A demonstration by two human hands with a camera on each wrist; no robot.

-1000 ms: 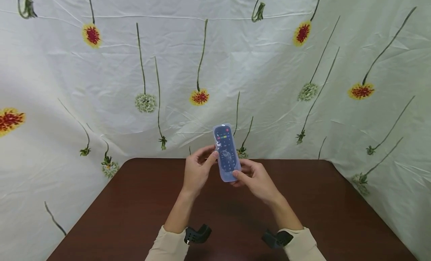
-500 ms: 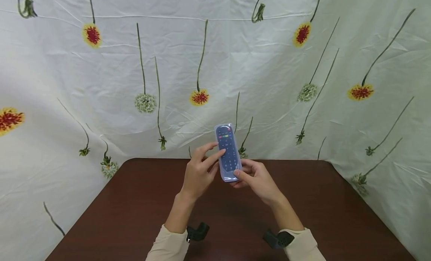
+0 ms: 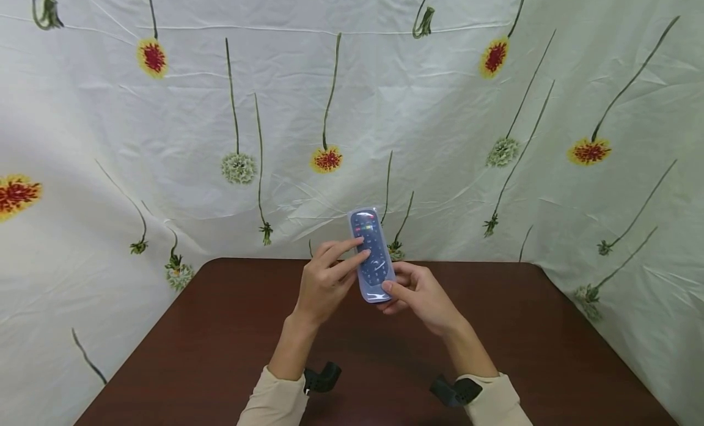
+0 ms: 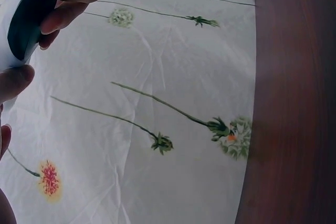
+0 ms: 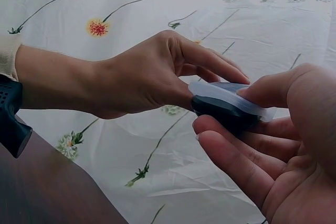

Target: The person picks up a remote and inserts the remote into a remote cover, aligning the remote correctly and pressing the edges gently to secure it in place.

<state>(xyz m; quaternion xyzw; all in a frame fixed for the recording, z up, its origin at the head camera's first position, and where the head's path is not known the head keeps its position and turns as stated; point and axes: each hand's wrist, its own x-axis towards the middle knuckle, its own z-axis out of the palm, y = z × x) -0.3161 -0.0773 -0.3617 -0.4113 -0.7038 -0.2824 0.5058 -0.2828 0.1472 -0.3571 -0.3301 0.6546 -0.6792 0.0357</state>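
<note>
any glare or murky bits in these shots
Head view: evenly lit, white glare streaks on the remote, button labels too small to read; left wrist view: dimmer, the table darkest along the right edge; right wrist view: also dim, the remote's underside near black.

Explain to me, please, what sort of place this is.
Probably an improvised indoor recording spot: a dark reddish-brown table stands before a creased white flower-print cloth, which fills the background, and the person wears black wrist cameras.
</note>
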